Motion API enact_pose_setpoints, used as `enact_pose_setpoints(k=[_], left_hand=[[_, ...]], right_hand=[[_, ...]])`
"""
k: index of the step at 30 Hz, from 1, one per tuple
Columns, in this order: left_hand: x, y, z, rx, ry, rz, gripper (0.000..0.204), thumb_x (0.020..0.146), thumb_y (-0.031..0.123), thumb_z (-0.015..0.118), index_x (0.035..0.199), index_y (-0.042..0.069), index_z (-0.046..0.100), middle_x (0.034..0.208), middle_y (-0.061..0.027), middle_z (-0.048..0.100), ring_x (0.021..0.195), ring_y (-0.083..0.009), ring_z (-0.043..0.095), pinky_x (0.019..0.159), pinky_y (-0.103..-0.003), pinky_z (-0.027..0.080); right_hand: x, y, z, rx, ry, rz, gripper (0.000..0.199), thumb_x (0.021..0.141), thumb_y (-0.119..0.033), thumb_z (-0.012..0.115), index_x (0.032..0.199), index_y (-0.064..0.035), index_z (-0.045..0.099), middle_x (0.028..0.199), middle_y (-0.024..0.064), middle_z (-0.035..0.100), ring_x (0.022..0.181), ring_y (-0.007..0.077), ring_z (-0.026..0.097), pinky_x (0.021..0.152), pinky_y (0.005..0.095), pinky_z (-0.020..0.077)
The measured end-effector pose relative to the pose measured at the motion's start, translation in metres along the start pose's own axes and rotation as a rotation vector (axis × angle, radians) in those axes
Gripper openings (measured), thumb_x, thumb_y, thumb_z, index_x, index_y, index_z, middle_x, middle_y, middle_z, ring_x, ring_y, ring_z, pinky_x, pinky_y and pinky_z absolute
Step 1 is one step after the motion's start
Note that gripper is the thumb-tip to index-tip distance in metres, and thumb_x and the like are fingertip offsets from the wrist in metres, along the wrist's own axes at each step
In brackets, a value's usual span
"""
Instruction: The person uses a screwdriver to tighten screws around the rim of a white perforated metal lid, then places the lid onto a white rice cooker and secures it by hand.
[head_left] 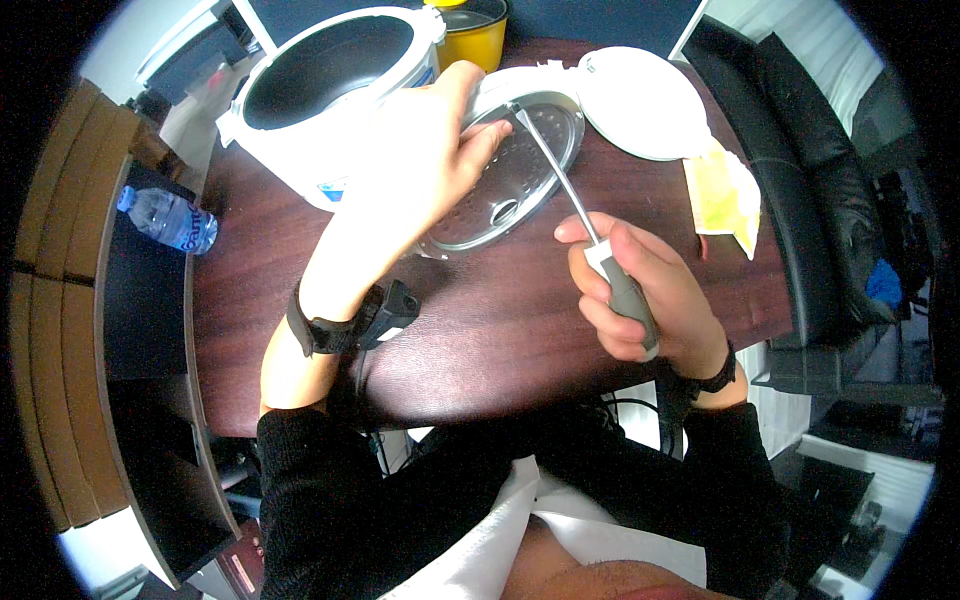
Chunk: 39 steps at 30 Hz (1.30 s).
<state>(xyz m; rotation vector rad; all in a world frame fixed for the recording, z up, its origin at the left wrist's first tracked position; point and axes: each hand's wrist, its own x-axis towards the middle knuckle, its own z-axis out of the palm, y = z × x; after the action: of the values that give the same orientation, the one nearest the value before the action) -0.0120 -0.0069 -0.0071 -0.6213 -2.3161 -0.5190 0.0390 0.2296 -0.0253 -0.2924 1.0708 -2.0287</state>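
Dark reddish wood-grain desk (480,300), curved along its near edge. White cooker body (300,160) serves as landmark: open-mouthed, tilted in view, dark inside.

Behind and right of the cooker body: a yellow pot (468,48). Well right of it: a round white cover (645,105) lying flat, with a crumpled yellow-and-white packet (725,198) just beyond. Far right, past the desk: black sofa (815,160). Left of the cooker body, off the desk: water bottle (178,222).

Lid (530,182) is just right of the cooker body: white shell, shiny dimpled inner plate, tilted up. Whether it touches the body, cannot tell; the forearm hides the gap.

Left hand (425,145) holds the lid's upper left, thumb on the inner face, other fingers mostly hidden. Right hand (650,290), right of and nearer than the cooker body, wraps a screwdriver (628,300) by its grey handle. Tip is at the lid's upper rim; contact unclear.

Handling, judged by eye: lid fairly light and stiff, plate smooth and likely slippery, easily scratched. Rim offers the surest hold. Screwdriver rigid; thick handle suits a full grip.
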Motion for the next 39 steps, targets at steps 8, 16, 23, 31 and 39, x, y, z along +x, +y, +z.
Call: enact_pose_setpoints(k=[8,16,23,31,39], left_hand=[[0.002,-0.002,0.001,-0.031,-0.014,-0.011,0.032,0.082,0.021,0.071,0.101,0.001,0.056,0.066,-0.0159,0.062,0.064,-0.0307,0.065,0.058,-0.039,0.050],[0.001,0.004,0.000,0.025,0.018,0.027,0.026,0.082,0.018,0.070,0.094,0.001,0.053,0.066,-0.0152,0.059,0.064,-0.0320,0.062,0.059,-0.040,0.049],[0.002,-0.001,0.002,-0.040,-0.017,0.020,0.027,0.083,0.020,0.069,0.096,0.002,0.054,0.067,-0.0158,0.059,0.064,-0.0333,0.062,0.060,-0.040,0.049],[0.001,-0.007,0.006,0.006,0.022,0.063,0.028,0.084,0.024,0.069,0.096,0.003,0.055,0.066,-0.0142,0.059,0.066,-0.0307,0.062,0.060,-0.040,0.049],[0.000,-0.003,0.001,0.034,0.028,0.027,0.028,0.086,0.027,0.067,0.091,0.002,0.054,0.065,-0.0140,0.059,0.064,-0.0304,0.062,0.058,-0.039,0.049]], right_hand=[[-0.005,-0.031,0.005,-1.552,0.373,-0.374,0.016,0.094,-0.015,0.054,0.103,-0.0022,0.053,0.077,0.0199,0.061,0.072,0.0385,0.062,0.061,0.0429,0.0453],[-0.002,-0.020,-0.007,-0.839,0.183,-0.069,0.022,0.100,-0.023,0.047,0.106,-0.0027,0.053,0.069,0.0050,0.054,0.046,0.0172,0.053,0.044,0.0288,0.0424],[-0.004,0.002,0.007,0.052,0.025,0.040,0.033,0.104,-0.033,0.036,0.120,-0.0052,0.045,0.075,0.0019,0.047,0.044,0.0080,0.043,0.037,0.0214,0.0350],[-0.009,-0.033,0.008,-1.595,0.367,-0.359,0.019,0.093,-0.017,0.055,0.105,-0.0014,0.056,0.080,0.0202,0.063,0.073,0.0370,0.063,0.064,0.0396,0.0481],[-0.002,-0.035,-0.003,-0.883,0.135,-0.055,0.030,0.102,-0.030,0.043,0.114,-0.0038,0.051,0.070,0.0009,0.049,0.047,0.0060,0.044,0.041,0.0201,0.0340]])
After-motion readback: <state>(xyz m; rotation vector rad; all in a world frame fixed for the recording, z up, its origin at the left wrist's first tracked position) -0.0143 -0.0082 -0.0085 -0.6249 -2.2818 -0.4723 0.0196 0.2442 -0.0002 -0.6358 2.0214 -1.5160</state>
